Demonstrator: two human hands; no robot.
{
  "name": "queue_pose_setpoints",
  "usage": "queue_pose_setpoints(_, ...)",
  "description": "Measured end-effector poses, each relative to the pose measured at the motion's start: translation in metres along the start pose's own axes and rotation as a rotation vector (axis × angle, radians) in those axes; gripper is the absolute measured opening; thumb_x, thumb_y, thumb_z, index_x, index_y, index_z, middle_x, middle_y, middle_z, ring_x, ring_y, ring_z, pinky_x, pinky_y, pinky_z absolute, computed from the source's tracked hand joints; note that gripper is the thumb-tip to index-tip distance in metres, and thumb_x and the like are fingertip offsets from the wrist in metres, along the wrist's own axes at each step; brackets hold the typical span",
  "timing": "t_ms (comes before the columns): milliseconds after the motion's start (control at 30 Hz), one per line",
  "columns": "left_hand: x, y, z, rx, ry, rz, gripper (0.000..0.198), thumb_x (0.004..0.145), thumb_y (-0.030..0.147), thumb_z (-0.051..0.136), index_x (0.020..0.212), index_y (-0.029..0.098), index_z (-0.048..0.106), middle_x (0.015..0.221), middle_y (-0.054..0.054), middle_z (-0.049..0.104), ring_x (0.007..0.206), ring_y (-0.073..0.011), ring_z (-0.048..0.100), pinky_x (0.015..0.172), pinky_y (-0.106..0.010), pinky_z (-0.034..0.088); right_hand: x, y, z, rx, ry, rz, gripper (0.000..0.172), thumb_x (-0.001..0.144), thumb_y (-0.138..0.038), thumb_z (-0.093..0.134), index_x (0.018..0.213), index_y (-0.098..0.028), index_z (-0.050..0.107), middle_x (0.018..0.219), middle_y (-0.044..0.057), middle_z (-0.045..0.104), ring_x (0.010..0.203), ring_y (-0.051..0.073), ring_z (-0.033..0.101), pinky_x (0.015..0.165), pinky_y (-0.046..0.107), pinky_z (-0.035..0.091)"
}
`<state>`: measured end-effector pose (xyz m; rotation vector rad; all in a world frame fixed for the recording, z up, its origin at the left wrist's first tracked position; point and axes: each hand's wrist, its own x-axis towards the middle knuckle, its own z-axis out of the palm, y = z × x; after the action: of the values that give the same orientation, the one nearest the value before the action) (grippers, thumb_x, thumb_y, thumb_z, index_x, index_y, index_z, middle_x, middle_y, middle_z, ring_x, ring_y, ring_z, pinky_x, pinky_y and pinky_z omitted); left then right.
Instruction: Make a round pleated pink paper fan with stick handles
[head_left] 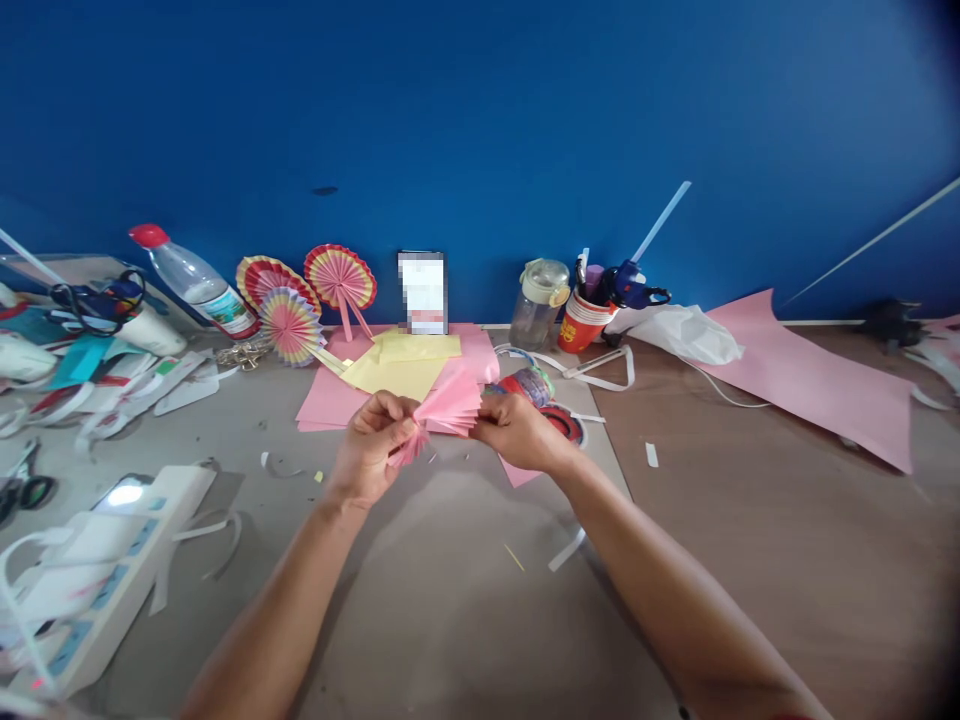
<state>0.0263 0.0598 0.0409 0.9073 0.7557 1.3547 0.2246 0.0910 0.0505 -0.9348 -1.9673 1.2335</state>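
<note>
Centre frame: left hand (373, 440) clenched, pinching gathered end of pleated paper (450, 405) | right hand (517, 432) grasping its spread edge | pleats look done; only part-fanned, no handle, unlike finished fans (339, 276) upper left | yellow sheets (405, 365) behind, unfolded.

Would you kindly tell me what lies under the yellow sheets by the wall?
Pink paper lies under the yellow sheets, showing at their left and right edges. Its middle is covered, and the held pleated pink paper hides the front edge.
</note>
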Motion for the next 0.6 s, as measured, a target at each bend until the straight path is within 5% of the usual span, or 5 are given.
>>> queue_pose_setpoints(200, 0.006, 0.001, 0.002, -0.06, 0.226, 0.007, 0.032, 0.056, 0.015, 0.081, 0.067, 0.018, 0.05, 0.072, 0.003, 0.06, 0.06, -0.0083, 0.058, 0.053, -0.02, 0.047, 0.001, -0.002, 0.01, 0.149, -0.056, 0.109, 0.019, 0.077, -0.028, 0.057, 0.063, -0.014, 0.056, 0.058, -0.005, 0.041, 0.054, 0.007, 0.035, 0.05, 0.02, 0.027)
queue_pose_setpoints(400, 0.009, -0.001, 0.003, 0.009, 0.384, 0.056, 0.034, 0.053, 0.013, 0.079, 0.067, 0.018, 0.049, 0.074, 0.003, 0.061, 0.055, -0.006, 0.057, 0.047, -0.017, 0.041, -0.001, -0.011, 0.017, 0.254, -0.018, 0.129, 0.02, 0.077, -0.031, 0.059, 0.066, -0.014, 0.059, 0.058, -0.004, 0.045, 0.054, 0.007, 0.037, 0.051, 0.02, 0.03)
queue_pose_setpoints(600, 0.008, -0.007, 0.003, 0.233, 0.408, 0.109, 0.026, 0.059, 0.014, 0.074, 0.069, 0.017, 0.05, 0.081, 0.002, 0.063, 0.047, -0.0026, 0.046, 0.04, -0.017, 0.03, -0.007, -0.024, 0.021, 0.169, -0.003, 0.051, 0.015, 0.08, -0.023, 0.057, 0.068, -0.014, 0.061, 0.065, -0.002, 0.055, 0.06, 0.008, 0.045, 0.056, 0.02, 0.035)
